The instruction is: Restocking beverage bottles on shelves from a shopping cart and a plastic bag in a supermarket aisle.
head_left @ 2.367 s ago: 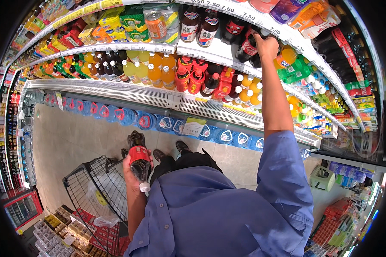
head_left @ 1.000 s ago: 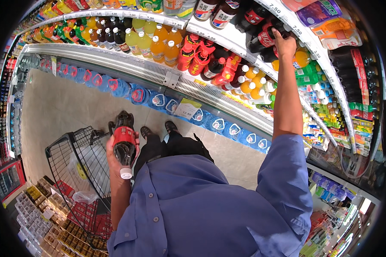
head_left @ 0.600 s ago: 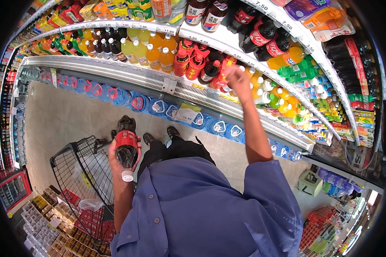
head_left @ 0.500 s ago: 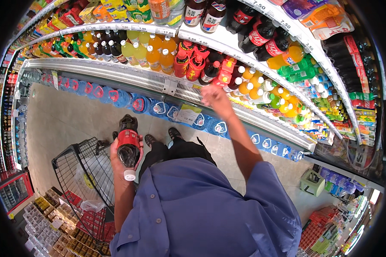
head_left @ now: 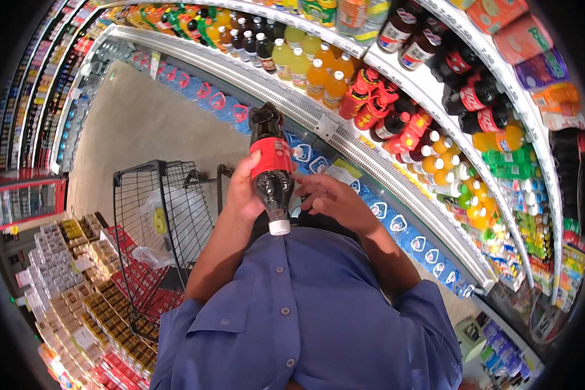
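A dark soda bottle (head_left: 272, 185) with a red label and a white cap is in front of my chest, its cap end toward me. My left hand (head_left: 243, 195) wraps round it from the left side. Close by on the right is my right hand (head_left: 331, 203), fingers apart and slightly curled, holding nothing. Its fingertips are near the bottle's side; whether they touch it, I cannot tell.
Chilled shelves of bottled drinks (head_left: 335, 88) curve along the front and right. Below them stands a row of large blue water jugs (head_left: 396, 223). A black wire shopping cart (head_left: 159, 166) with a clear plastic bag (head_left: 151, 250) is at my left, near stacked boxed goods (head_left: 71, 286).
My right hand has drawn back from the shelf to beside the bottle. The left hand has raised the bottle toward the middle. My view has turned to the left.
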A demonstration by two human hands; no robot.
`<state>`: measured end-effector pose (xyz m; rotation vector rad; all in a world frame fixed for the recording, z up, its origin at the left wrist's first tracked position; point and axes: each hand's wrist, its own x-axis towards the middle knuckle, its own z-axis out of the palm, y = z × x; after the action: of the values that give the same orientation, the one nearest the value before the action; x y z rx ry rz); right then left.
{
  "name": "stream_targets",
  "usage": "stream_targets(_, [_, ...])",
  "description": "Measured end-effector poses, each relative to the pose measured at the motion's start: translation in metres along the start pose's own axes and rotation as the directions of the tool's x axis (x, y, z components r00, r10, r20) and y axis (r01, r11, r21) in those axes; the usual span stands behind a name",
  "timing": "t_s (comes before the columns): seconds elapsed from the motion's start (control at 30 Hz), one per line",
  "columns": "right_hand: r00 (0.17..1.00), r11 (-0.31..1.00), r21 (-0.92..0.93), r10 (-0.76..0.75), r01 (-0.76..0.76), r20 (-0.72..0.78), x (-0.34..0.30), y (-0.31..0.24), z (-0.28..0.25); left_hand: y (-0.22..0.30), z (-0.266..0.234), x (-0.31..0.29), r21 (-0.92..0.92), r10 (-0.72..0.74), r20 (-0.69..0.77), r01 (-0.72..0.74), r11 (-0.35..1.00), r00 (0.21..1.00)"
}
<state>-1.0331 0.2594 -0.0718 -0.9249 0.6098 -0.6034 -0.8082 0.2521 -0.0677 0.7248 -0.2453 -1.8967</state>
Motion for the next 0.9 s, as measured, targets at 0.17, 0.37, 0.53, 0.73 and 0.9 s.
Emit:
stream_targets(0.17, [0.98, 0.993, -0.014, 0.121, -0.12, 0.156, -0.004, -0.01, 0.018, 0.001, 0.0, -0.006, -0.005, 0.128, -0.01, -0.128, 0.992, 0.992])
stream_targets(0.37, [0.989, 0.933, -0.356, 0.088, -0.039, 0.122, 0.0, -0.012, 0.036, 0.004, 0.003, -0.01, 0.027, 0.253, 0.024, -0.254, 0.967, 0.967])
stream_targets(0.53, [0.994, 0.854, -0.52, 0.081, -0.028, 0.079, 0.007, -0.021, 0.043, 0.007, 0.0, -0.014, 0.027, 0.331, 0.037, -0.332, 0.943, 0.943])
stream_targets(0.73, [0.988, 0.765, -0.642, -0.136, 0.055, -0.077, 0.003, -0.025, 0.037, 0.01, -0.011, -0.023, -0.271, 0.416, 0.025, -0.395, 0.878, 0.909])
stream_targets(0.9, [0.992, 0.658, -0.746, -0.121, 0.105, 0.033, -0.009, -0.044, 0.022, 0.023, -0.046, -0.037, -0.355, 0.5, -0.097, -0.499, 0.79, 0.861])
